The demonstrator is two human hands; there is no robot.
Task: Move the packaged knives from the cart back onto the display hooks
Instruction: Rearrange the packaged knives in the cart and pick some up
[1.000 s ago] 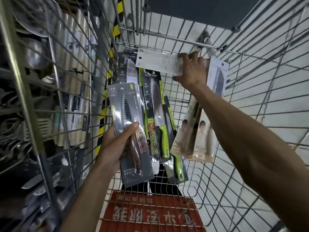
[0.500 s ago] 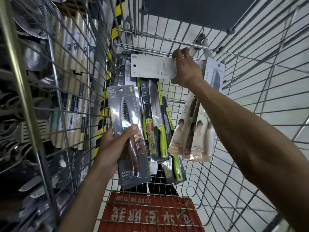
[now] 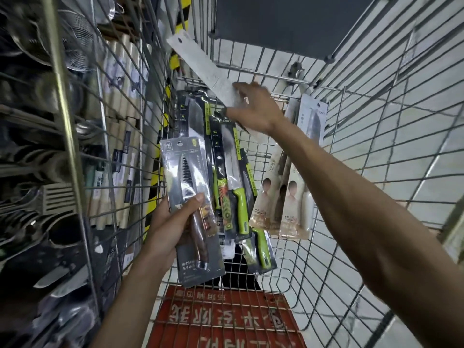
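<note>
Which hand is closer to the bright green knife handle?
Left. The left hand, holding a grey pack, is beside the green handle; the right hand is higher up, gripping a white pack.

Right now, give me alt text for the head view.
The right hand holds a white package tilted up-left, while the left hand grips a grey packaged knife. Green-handled packaged knives hang on the wire cart wall behind them.

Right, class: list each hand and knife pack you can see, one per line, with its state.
Left hand: grips the grey knife pack, upright.
Right hand: holds the white pack, tilted, above the rest.
Green-handled packs: hanging in the cart, untouched.
Beige packs: hanging in the cart, untouched.
</note>
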